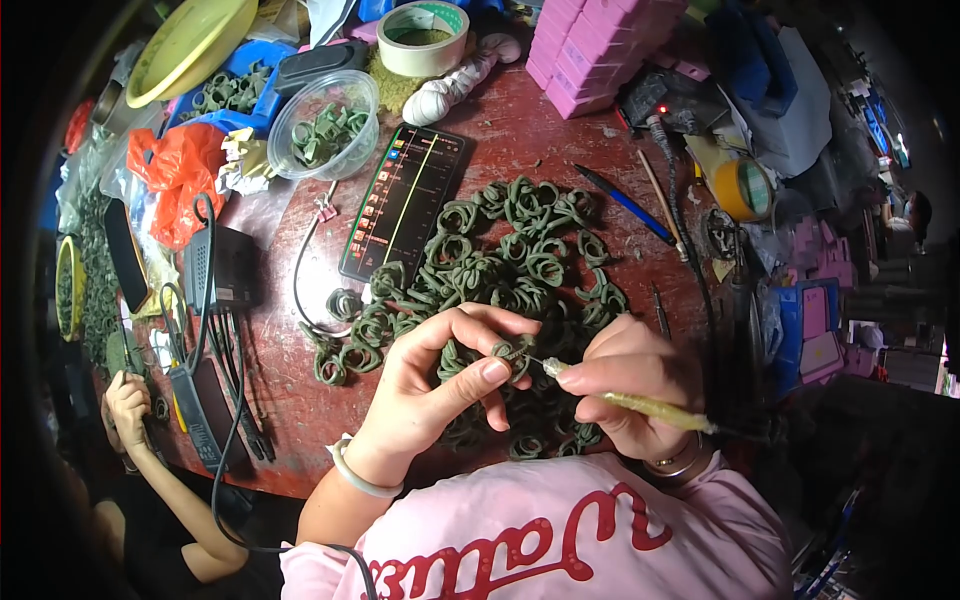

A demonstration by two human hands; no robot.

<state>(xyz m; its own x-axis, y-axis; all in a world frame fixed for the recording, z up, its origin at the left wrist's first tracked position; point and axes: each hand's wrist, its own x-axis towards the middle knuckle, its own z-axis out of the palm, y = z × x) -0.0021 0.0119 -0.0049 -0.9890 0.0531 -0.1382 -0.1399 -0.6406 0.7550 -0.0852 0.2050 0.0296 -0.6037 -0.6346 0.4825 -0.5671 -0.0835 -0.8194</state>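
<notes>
My left hand [425,385] pinches a small dark green ring [513,352] between thumb and fingers, above the pile. From the right, my right hand [640,375] grips a pen-like tool with a yellowish handle [655,410]. Its thin tip points at the ring; whether it touches cannot be made out. Under and beyond both hands spreads a heap of similar green rings [525,240], some with shaped tops. A few rings [360,355] lie loose at the heap's left side.
A lit phone [405,200] lies beyond my left hand, near a clear tub [325,125] of green pieces. Pink blocks [590,50] are stacked at the back. A blue pen [630,205] and cables lie right. At far left, another person's hand [128,408] works beside black boxes [205,410].
</notes>
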